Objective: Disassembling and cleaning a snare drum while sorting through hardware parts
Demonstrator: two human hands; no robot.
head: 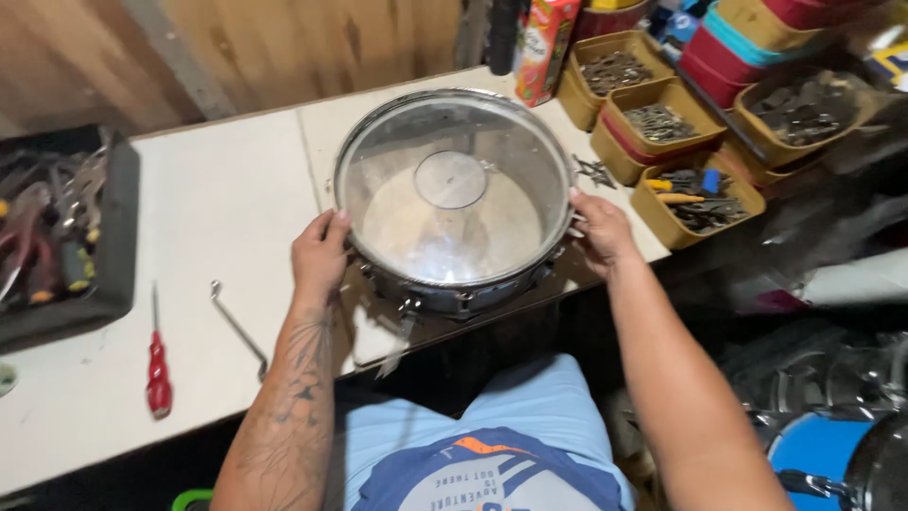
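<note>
Gripping snare drum (454, 203) | clear head, chrome rim | both hands' fingers clasp sides, seemingly.

Thing: snare drum (454, 203), round, clear head with centre dot, metal rim and lugs.
Pose: flat, head up.
Place: near edge of white table (218, 199).

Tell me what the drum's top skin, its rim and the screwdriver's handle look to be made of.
Round clear drum skin: seemingly glossy plastic film, since the inside shows through it, with a reflection on it. Shiny grey hoop rim: probably polished metal, judging by its bright glint. Red screwdriver handle: likely smooth moulded plastic, given its even colour.
</note>
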